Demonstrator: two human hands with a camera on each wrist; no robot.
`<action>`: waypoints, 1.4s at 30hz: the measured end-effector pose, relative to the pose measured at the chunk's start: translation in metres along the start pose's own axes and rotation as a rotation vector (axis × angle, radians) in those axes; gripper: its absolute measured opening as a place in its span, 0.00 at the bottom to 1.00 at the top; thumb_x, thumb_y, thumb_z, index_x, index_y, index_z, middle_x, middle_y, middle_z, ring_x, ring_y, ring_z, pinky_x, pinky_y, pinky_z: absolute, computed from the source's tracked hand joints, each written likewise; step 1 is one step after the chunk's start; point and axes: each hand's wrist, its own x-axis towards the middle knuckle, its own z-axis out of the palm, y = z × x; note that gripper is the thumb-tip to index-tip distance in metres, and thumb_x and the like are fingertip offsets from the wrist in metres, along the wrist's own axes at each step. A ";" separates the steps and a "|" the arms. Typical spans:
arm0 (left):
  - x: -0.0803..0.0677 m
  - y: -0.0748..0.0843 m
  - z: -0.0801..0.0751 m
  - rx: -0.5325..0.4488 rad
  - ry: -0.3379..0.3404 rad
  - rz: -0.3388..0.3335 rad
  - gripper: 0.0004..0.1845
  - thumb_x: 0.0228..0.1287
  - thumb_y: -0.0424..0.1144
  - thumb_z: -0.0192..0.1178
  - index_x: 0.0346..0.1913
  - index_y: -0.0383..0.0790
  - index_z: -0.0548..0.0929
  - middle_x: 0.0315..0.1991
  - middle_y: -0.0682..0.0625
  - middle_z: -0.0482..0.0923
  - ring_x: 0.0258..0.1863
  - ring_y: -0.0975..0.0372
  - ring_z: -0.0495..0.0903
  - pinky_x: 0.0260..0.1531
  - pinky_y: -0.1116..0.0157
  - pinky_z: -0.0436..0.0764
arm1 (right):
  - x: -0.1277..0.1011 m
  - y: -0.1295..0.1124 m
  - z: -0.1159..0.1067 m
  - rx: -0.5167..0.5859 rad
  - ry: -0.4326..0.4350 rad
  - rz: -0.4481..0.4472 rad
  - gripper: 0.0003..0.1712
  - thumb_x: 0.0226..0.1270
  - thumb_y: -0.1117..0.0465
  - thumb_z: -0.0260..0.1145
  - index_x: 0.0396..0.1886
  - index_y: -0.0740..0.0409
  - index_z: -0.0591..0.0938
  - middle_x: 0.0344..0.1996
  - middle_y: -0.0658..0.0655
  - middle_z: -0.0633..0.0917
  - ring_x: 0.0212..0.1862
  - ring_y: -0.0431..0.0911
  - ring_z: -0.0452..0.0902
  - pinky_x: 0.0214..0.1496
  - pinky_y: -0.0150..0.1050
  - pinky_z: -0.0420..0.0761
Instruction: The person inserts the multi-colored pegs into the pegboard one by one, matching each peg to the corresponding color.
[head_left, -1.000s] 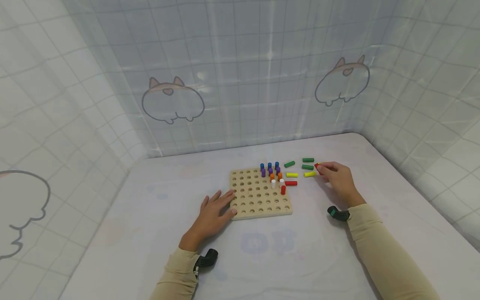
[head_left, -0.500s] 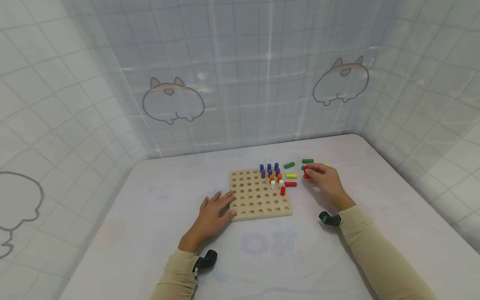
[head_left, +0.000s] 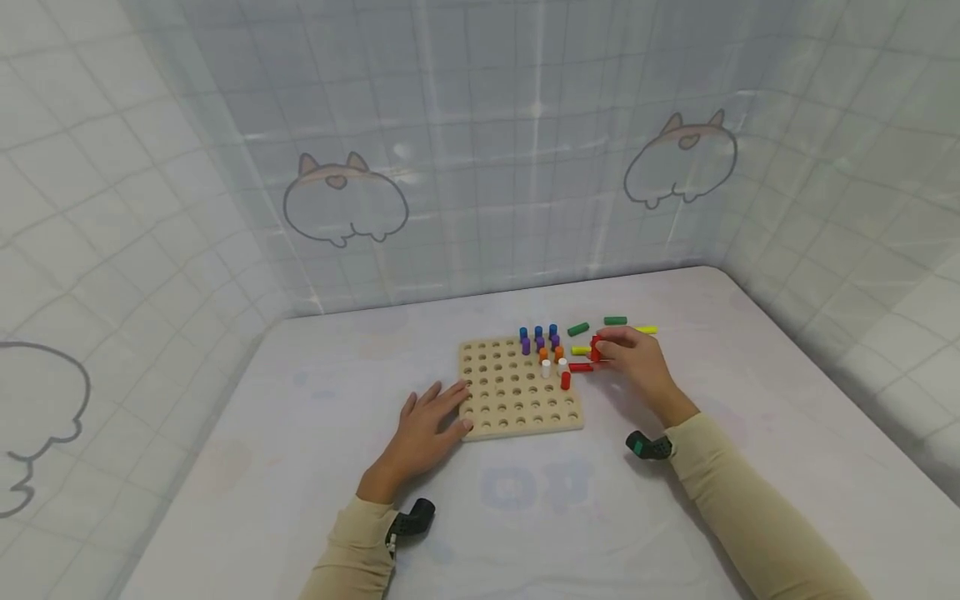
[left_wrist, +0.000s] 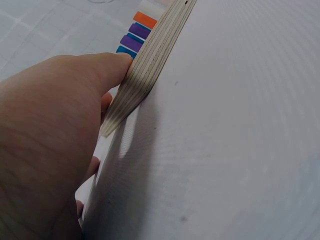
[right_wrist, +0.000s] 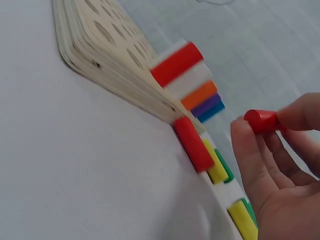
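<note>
**A:** Where is each hand relative to the pegboard (head_left: 521, 388)?

**B:** The left hand (head_left: 423, 435) lies flat, fingers straight, on the board's left edge near its front left corner; it holds nothing. In the left wrist view the thumb presses against the board's layered side. The right hand (head_left: 633, 362) hovers just past the board's right edge, with thumb and fingertips pinched on a red peg (head_left: 596, 347).

**A:** How does the held peg lie?

**B:** The right wrist view shows the peg (right_wrist: 261, 120) clear of the table, one end sticking out of the fingers (right_wrist: 250, 150) toward the board.

**A:** What stands in the board?

**B:** In its far right corner: blue pegs (head_left: 538, 332), purple pegs (head_left: 541, 342), orange pegs (head_left: 551, 352), white pegs (head_left: 554, 366) and one upright red peg (head_left: 566, 381).

**A:** And beside the board?

**B:** A loose red peg (head_left: 580, 367) lies just off the right edge, with a yellow peg (head_left: 579, 351) behind it. Green pegs (head_left: 578, 329) and another yellow peg (head_left: 645, 330) lie farther back to the right.
</note>
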 end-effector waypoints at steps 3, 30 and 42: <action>0.001 0.000 -0.001 0.002 0.002 0.006 0.32 0.74 0.56 0.54 0.75 0.48 0.69 0.77 0.56 0.59 0.77 0.45 0.51 0.69 0.34 0.39 | 0.000 0.000 0.005 0.014 -0.004 -0.031 0.25 0.75 0.61 0.62 0.67 0.68 0.73 0.56 0.65 0.77 0.52 0.52 0.83 0.52 0.43 0.83; 0.006 -0.002 -0.001 0.016 -0.022 -0.019 0.31 0.75 0.57 0.53 0.76 0.49 0.68 0.77 0.59 0.58 0.78 0.48 0.50 0.70 0.35 0.38 | -0.006 0.003 0.038 -0.150 -0.059 -0.277 0.21 0.70 0.65 0.68 0.60 0.66 0.79 0.49 0.59 0.81 0.55 0.52 0.78 0.55 0.32 0.79; 0.007 -0.002 0.000 0.003 -0.022 -0.023 0.31 0.75 0.57 0.52 0.76 0.50 0.68 0.77 0.60 0.57 0.78 0.49 0.49 0.70 0.36 0.38 | -0.008 -0.002 0.046 -0.264 -0.087 -0.290 0.15 0.68 0.66 0.68 0.53 0.58 0.82 0.45 0.55 0.84 0.47 0.49 0.80 0.52 0.36 0.81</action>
